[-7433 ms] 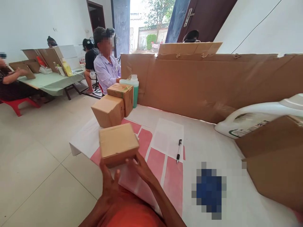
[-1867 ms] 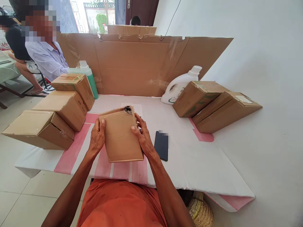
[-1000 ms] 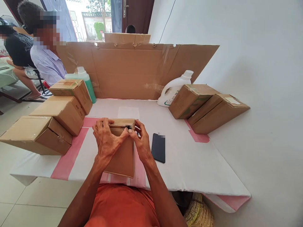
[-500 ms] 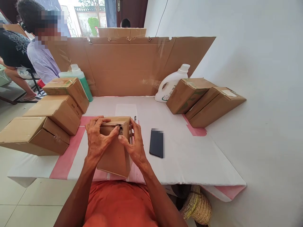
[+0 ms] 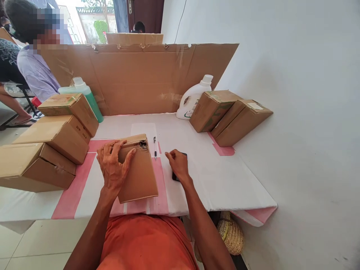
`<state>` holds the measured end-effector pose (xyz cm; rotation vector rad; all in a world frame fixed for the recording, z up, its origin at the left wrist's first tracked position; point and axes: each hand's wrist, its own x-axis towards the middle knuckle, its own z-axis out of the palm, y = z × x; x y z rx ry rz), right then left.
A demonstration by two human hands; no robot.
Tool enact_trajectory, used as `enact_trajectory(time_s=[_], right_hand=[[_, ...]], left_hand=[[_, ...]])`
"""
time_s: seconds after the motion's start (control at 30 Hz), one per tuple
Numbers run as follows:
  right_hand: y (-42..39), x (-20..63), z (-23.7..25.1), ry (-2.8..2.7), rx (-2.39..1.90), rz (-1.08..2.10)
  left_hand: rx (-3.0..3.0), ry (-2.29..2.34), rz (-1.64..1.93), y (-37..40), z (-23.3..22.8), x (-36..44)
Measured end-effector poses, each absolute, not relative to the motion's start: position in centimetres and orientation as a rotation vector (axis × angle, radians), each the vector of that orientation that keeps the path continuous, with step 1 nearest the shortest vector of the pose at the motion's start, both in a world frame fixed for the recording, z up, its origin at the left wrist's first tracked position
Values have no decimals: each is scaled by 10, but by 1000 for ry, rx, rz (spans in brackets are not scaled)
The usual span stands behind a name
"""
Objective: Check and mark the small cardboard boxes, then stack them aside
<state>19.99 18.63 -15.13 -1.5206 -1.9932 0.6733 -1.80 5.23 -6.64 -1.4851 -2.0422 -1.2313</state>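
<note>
My left hand [image 5: 111,167] grips the left side of a small cardboard box [image 5: 137,172] that leans on the white and pink table cover [image 5: 213,176] in front of me. A dark torn spot shows at the box's top right corner. My right hand [image 5: 176,163] is off the box and rests on a black phone [image 5: 174,177], covering most of it. A black pen [image 5: 154,143] lies on a white sheet [image 5: 144,130] just beyond the box.
Three closed cardboard boxes [image 5: 53,137] sit in a row on the left; two more [image 5: 227,114] lean at the right. A cardboard screen [image 5: 140,78] stands behind, with a green bottle [image 5: 87,93] and a white jug [image 5: 194,97]. A person [image 5: 33,67] sits beyond.
My right hand has let go of the box's top corner and moved right onto the phone. The box has tipped back, held by my left hand alone.
</note>
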Motion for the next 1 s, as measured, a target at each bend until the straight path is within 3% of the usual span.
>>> enact_trajectory(time_s=[0.2,0.37,0.7,0.8,0.9,1.0], right_hand=[[238,134,-156,-2508,-1454,469],[269,125,-157,-2757,-1324,404],[266,180,-112,-2158,-1320,509],[223,183,-83,-1886,-1090,776],[168,183,-48,-1383,-538,1420],[129,183,-19,-1202,-272,1745]], left_hand=[[-1527,-1866,-1179,46,-71,-15],[-1530,-1829,-1138,48,-72,-10],[-1512,-1865,-1131,54,-72,-9],[-1507,-1877,-1116,56,-73,-7],[-1501,-1913,-1104,59,-73,-8],[-1508,-1951,-1102,61,-73,-9]])
